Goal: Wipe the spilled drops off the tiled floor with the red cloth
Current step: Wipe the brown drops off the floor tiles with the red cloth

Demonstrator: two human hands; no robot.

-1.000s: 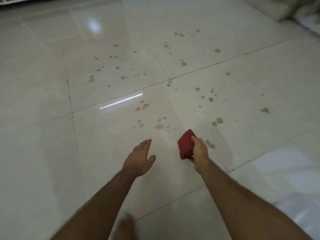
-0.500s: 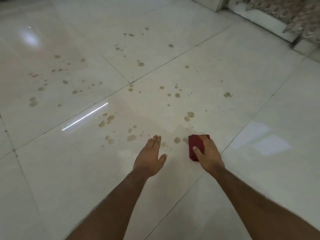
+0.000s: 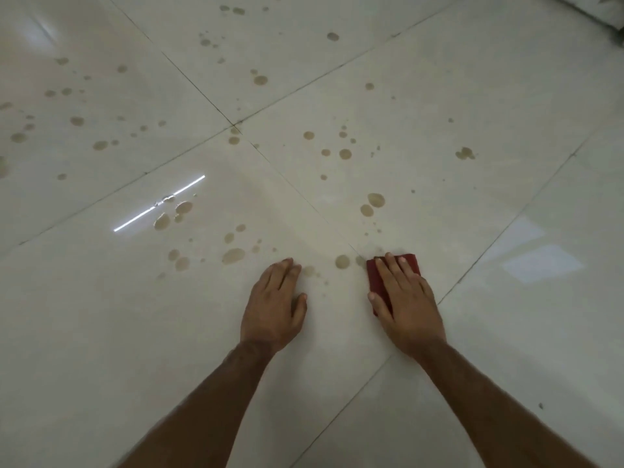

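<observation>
A folded red cloth (image 3: 375, 276) lies flat on the pale tiled floor (image 3: 506, 298), mostly hidden under my right hand (image 3: 407, 300), which presses it down with fingers spread. Brown spilled drops are scattered over the tiles ahead; the nearest drop (image 3: 342, 261) sits just left of the cloth, and a bigger one (image 3: 233, 256) lies farther left. My left hand (image 3: 275, 304) rests palm down on the floor, left of the cloth, holding nothing, its fingertips beside a faint drop (image 3: 309, 271).
Dark grout lines cross at a tile corner (image 3: 236, 125) ahead. A bright light reflection (image 3: 158, 204) streaks the glossy floor at left. A pale raised edge (image 3: 604, 11) shows at the top right corner.
My right hand has lowered the cloth from a lifted grip to lie flat on the floor, palm pressing it. My left hand has come down onto the tile. The view has closed in on the floor.
</observation>
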